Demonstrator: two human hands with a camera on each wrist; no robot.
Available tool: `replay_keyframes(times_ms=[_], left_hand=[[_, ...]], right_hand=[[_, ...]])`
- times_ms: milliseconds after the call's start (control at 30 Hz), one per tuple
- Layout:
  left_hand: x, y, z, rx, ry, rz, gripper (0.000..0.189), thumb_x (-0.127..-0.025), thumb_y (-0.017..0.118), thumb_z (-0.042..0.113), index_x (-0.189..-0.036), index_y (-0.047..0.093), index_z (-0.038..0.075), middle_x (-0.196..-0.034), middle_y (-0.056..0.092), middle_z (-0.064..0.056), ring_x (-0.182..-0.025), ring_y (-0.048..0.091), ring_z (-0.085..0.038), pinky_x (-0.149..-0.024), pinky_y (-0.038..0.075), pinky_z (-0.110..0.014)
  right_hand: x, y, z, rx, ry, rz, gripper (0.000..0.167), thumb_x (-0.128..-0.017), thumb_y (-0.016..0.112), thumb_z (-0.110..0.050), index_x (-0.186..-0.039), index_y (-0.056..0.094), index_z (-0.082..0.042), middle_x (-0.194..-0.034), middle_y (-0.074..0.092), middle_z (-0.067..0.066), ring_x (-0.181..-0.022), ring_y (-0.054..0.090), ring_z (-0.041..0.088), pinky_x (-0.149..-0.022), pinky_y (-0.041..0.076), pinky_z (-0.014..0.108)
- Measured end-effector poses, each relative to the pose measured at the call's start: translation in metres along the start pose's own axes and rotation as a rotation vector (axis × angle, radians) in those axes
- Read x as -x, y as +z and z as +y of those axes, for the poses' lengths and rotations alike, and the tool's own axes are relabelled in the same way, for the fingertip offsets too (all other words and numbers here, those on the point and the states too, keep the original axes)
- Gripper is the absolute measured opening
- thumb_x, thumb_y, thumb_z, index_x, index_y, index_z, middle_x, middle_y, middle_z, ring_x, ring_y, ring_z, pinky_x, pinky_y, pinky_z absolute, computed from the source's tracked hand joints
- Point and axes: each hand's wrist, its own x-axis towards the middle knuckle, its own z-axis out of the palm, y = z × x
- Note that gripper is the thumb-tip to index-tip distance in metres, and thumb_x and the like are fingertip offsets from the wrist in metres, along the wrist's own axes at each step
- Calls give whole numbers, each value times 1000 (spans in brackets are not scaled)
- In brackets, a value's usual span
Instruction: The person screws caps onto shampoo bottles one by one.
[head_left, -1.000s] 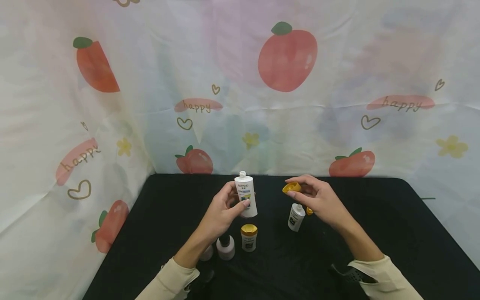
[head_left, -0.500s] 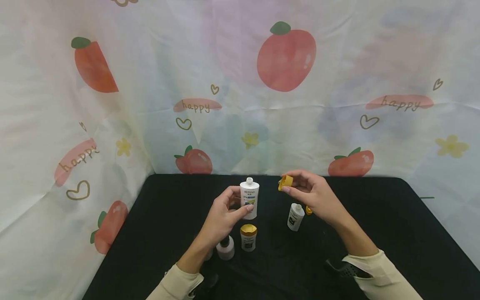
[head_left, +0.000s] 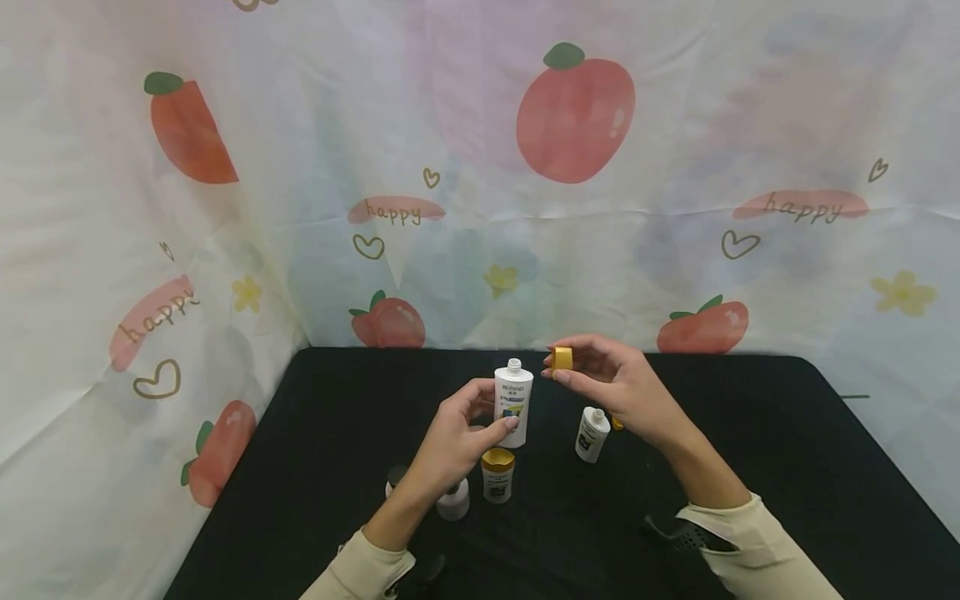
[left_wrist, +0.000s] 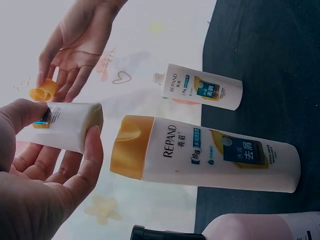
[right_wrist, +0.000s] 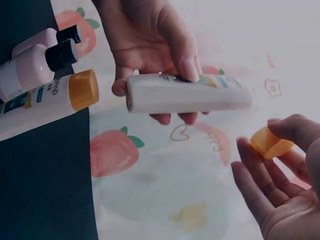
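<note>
My left hand (head_left: 468,429) grips a white shampoo bottle (head_left: 514,404) upright above the table, thumb across its label. Its narrow threaded neck is bare. To the right and slightly higher, my right hand (head_left: 611,379) pinches a yellow bottle cap (head_left: 562,359) between thumb and fingers, apart from the neck. The right wrist view shows the cap (right_wrist: 271,142) near the neck end of the held bottle (right_wrist: 190,94). Below my right hand stands a second white bottle (head_left: 592,434) without a cap, and another yellow cap (head_left: 617,422) lies partly hidden behind it.
A white bottle with a yellow cap (head_left: 498,477) stands in front of the held one. Two pinkish bottles with black tops, one of them a pink bottle (head_left: 453,502), stand partly behind my left forearm. A black cloth (head_left: 570,542) covers the table; a printed curtain (head_left: 465,283) hangs behind.
My left hand has moved the bottle to the right and a little lower. My right hand has brought the cap leftward and up, turning it more upright. The standing bottles have not moved.
</note>
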Motion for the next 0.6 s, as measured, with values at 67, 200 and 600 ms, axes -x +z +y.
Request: replay_keyframes(times_ms=[67, 200, 600], left_hand=[[0, 1, 1, 17, 1, -16, 41, -94, 74, 11, -132, 59, 7, -124, 67, -10, -110, 68, -25, -87, 60, -36], [-2, 2, 2, 44, -5, -37, 42, -95, 73, 9, -134, 57, 6, -126, 65, -12, -113, 67, -28, -86, 60, -34], [-6, 6, 0, -4, 34, 0, 43, -93, 76, 14, -133, 59, 10, -124, 69, -8, -111, 67, -21, -96, 56, -42]], right_hand=[[-1, 1, -2, 1, 3, -1, 37, -99, 66, -8, -135, 60, -11, -121, 69, 13, -107, 71, 20, -90, 58, 29], [-3, 2, -7, 31, 15, 15, 38, -99, 67, -12, -136, 60, -14, -122, 67, 11, -107, 70, 20, -90, 57, 29], [-10, 7, -15, 49, -1, 28, 38, -98, 69, -13, -135, 61, -10, -123, 66, 8, -109, 69, 17, -91, 57, 26]])
